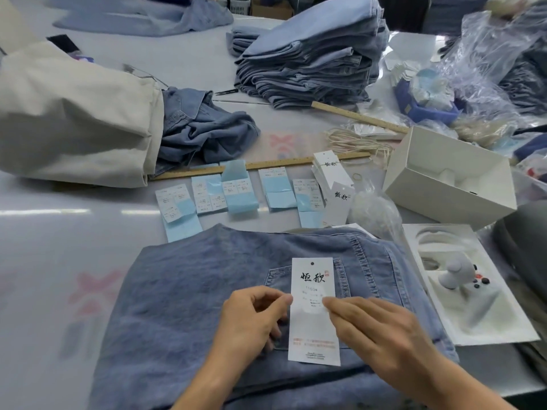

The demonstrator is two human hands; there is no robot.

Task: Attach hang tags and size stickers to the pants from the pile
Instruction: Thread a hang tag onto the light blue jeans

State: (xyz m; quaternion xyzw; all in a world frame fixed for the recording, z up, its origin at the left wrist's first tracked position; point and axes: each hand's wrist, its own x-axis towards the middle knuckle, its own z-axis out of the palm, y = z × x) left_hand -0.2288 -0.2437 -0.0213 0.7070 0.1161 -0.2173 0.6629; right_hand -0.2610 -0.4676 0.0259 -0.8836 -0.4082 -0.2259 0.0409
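We see the hang tag [313, 312] lying flat on the folded pants [207, 291], over the back pocket; our left hand [254, 315] pinches the tag's left edge with curled fingers, and our right hand [381, 332] pinches what looks like a size sticker at the tag's middle right. Sticker sheets [236, 190] sit beyond the pants, the pile [310, 60] farther beyond. Likely risks: the sticker lands crooked or creased if the tag slips on the denim, or sticks to our fingertip instead.
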